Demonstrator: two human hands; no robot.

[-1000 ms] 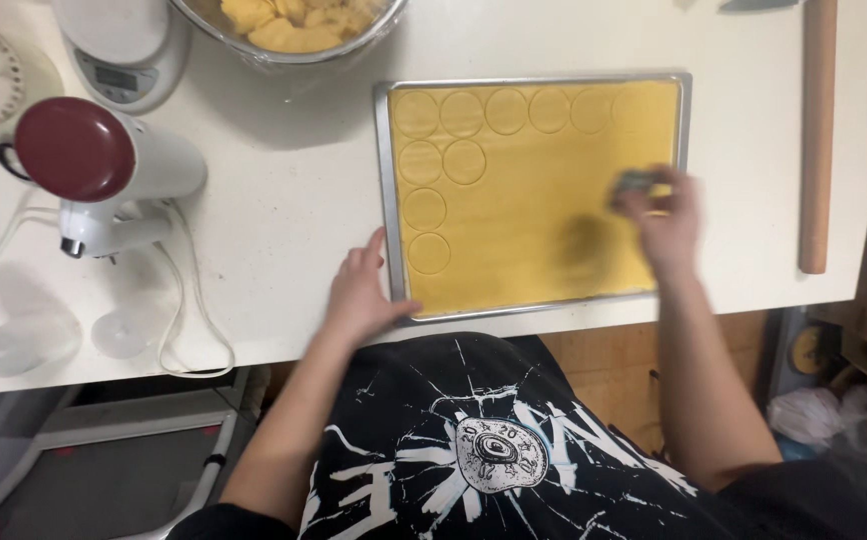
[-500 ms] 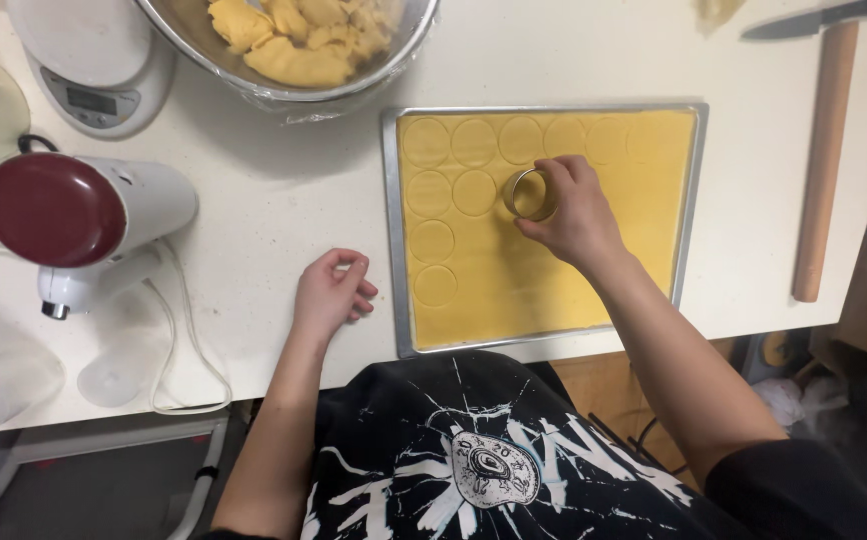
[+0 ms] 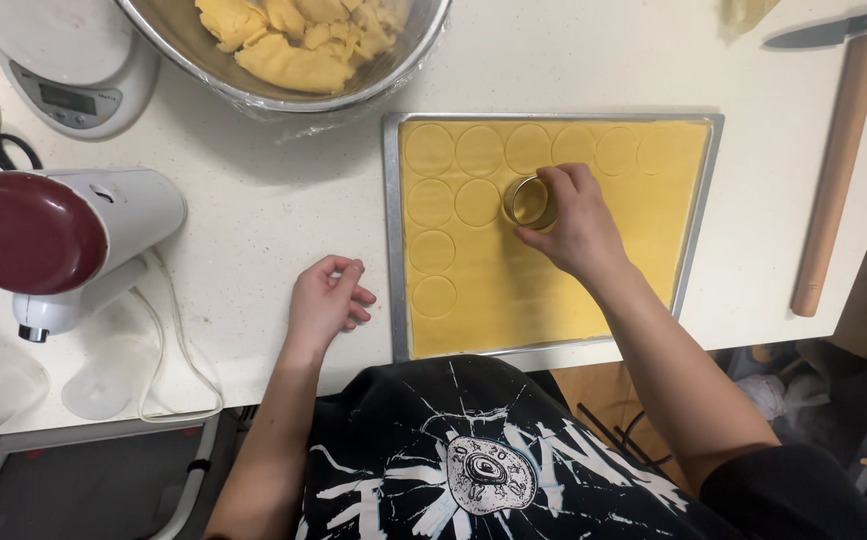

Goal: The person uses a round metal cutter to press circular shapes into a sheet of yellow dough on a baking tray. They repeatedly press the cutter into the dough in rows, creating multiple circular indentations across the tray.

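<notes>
Yellow dough (image 3: 594, 300) fills the metal baking tray (image 3: 391, 250) in front of you as one flat sheet, and round outlines are already pressed into it — a row along the far edge and a column down the left side. Your right hand (image 3: 574, 225) lies over the middle of the sheet and closes its fingers around a round metal cutter (image 3: 531, 202), which stands on the dough just beside the cut circles of the second row. Your left hand (image 3: 324, 300) rests on the white desk (image 3: 254, 230) just left of the tray; it holds nothing, and its fingers are curled loosely, not touching the tray rim.

Beyond the tray, at the far edge of the desk, stands a steel mixing bowl (image 3: 394, 70) with lumps of the same yellow dough inside. A white kitchen scale (image 3: 74, 60) sits at the far left corner. Nearer to you on the left lies a white appliance with a dark red cap (image 3: 64, 235), its cord running along the desk. On the right side, well apart from the tray, a wooden rolling pin (image 3: 839, 170) lies lengthwise — and a knife (image 3: 834, 30) is just beyond its far end.
</notes>
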